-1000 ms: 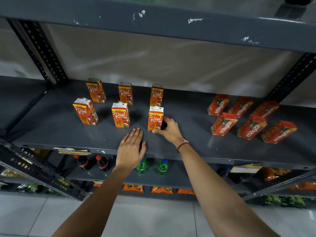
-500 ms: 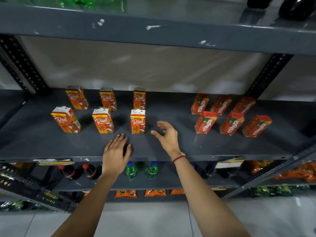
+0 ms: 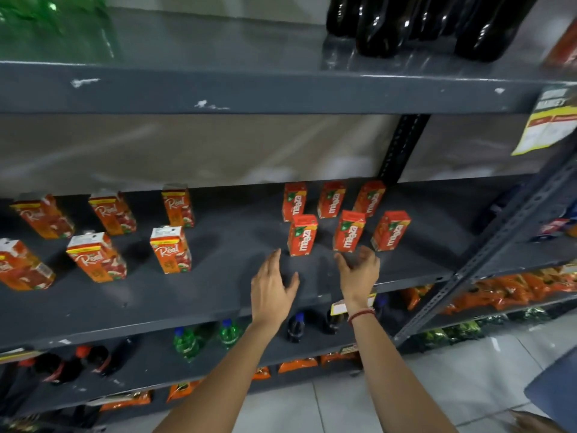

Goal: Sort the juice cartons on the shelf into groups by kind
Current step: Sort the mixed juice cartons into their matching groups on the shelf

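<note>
Several orange "Real" cartons (image 3: 170, 250) stand in two rows on the left of the grey shelf (image 3: 203, 295). Several red "Maaza" cartons (image 3: 302, 234) stand in two rows to the right of the shelf's middle. My left hand (image 3: 272, 287) hovers open over the shelf, just below the front-left Maaza carton. My right hand (image 3: 359, 270) is open too, fingers spread, just in front of the front-middle Maaza carton (image 3: 349, 231). Neither hand holds anything.
The shelf above (image 3: 281, 89) carries dark bottles (image 3: 421, 23) and green ones. A slanted grey upright (image 3: 487, 260) bounds the shelf on the right. Below are green bottles (image 3: 187, 342), dark bottles and orange snack packs (image 3: 515, 290). A yellow price tag (image 3: 549, 126) hangs upper right.
My right hand let go of the front-right Real carton. Both hands and the view shifted right, from the Real group to the Maaza group.
</note>
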The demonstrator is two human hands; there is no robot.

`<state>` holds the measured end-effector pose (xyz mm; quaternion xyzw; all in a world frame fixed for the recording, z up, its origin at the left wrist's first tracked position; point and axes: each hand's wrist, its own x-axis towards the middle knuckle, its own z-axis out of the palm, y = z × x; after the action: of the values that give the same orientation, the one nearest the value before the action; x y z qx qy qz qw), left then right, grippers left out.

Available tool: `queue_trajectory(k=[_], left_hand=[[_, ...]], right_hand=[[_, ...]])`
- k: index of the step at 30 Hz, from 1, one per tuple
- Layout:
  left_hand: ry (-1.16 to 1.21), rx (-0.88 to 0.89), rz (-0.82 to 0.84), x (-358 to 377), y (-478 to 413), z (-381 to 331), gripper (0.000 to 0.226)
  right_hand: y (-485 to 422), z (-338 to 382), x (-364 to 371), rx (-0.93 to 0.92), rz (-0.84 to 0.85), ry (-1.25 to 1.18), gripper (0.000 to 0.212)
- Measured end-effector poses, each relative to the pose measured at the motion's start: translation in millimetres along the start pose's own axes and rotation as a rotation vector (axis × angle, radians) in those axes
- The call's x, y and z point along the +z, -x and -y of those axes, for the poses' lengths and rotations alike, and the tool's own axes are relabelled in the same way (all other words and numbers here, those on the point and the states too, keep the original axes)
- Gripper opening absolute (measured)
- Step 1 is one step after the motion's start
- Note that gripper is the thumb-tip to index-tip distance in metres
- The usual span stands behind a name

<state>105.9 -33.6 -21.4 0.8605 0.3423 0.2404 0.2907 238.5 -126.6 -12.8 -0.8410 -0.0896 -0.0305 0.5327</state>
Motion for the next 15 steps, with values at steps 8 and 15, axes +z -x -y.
queue_trajectory(k=[8,15], left_hand=[[-0.078,-0.252,-0.224,47.8,-27.7,-35.3,0.048],[-0.051,-0.404,-0.358,59.0,-41.6,-50.2,0.039]], right_hand=[[-31.5,-1.4,12.6,-0.037,0.122,0.069,0.065],[-38.8,-5.5,17.0,-0.060,0.080,0.078,0.047]])
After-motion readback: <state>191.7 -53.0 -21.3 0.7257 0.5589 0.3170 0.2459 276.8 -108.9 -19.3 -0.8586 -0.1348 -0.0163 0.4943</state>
